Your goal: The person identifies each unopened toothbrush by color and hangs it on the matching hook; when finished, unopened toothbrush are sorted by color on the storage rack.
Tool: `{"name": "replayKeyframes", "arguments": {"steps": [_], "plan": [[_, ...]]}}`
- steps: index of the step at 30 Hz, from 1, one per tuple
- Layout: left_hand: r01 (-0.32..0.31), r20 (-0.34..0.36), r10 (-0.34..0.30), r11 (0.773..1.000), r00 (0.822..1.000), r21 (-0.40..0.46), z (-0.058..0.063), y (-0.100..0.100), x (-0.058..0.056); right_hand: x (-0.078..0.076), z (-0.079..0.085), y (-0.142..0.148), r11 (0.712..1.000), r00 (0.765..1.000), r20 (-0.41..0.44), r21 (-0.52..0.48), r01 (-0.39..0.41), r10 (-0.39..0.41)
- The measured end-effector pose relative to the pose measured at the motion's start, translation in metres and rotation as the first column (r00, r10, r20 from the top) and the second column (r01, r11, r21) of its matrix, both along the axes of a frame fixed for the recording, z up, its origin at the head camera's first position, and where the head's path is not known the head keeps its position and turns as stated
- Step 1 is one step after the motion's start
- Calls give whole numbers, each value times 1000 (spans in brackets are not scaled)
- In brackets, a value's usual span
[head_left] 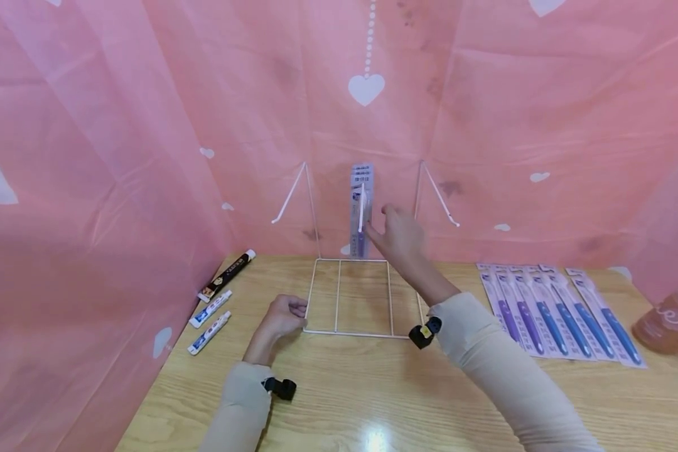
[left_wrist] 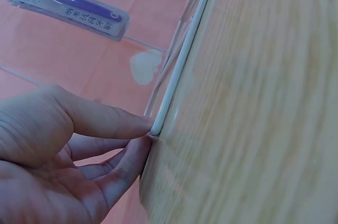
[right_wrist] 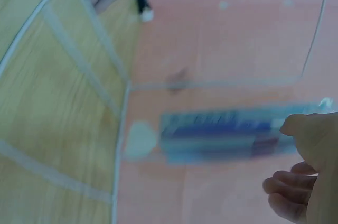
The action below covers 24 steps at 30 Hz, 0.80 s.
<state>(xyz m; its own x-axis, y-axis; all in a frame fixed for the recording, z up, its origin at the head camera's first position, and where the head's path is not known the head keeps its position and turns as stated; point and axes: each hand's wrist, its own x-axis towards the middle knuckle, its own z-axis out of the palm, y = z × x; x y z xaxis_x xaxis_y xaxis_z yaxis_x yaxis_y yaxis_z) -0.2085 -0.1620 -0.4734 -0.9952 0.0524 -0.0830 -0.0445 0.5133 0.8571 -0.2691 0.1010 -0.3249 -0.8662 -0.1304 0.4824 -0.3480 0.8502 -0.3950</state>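
Note:
A white wire display rack (head_left: 364, 333) stands on the table with hooks on its upright back. My left hand (head_left: 283, 315) pinches the front left corner of its base wire between thumb and fingers (left_wrist: 119, 123). Several packaged toothbrushes (head_left: 357, 213) hang one behind another on the middle hook (head_left: 362, 210). Just to their right is my right hand (head_left: 402, 237), thumb and fingers apart. In the right wrist view the thumb (right_wrist: 301, 129) overlaps the top of the blurred front toothbrush pack (right_wrist: 216, 134); whether it touches cannot be told.
On the right lies a row of packaged toothbrushes (head_left: 548, 311), with an amber-coloured container (head_left: 669, 320) beyond it. A black toothpaste box (head_left: 226, 276) and two small toothpaste tubes (head_left: 210, 309) lie at the left. Pink cloth (head_left: 248, 94) hangs behind the table.

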Motion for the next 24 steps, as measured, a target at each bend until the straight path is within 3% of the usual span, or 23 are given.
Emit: {"name": "replayKeyframes", "arguments": {"steps": [5,8,12,17,24], "plan": [[0,14,1,1000,1000,-10,0,-2,2,-9,-28,46,999,1000,9,40,-4,4],[-8,32,8,1000,999,-13,2,-5,4,-13,-38,79,996,996,83,84,22,-29],[-16,32,16,1000,999,-18,5,-10,4,-19,-48,122,980,978,182,184,71,-105],[-12,19,12,1000,1000,-14,5,-15,5,-24,-61,161,969,945,277,223,112,-173],[-5,4,5,1000,1000,15,2,-13,6,-22,-85,200,962,925,317,235,140,-212]]}}
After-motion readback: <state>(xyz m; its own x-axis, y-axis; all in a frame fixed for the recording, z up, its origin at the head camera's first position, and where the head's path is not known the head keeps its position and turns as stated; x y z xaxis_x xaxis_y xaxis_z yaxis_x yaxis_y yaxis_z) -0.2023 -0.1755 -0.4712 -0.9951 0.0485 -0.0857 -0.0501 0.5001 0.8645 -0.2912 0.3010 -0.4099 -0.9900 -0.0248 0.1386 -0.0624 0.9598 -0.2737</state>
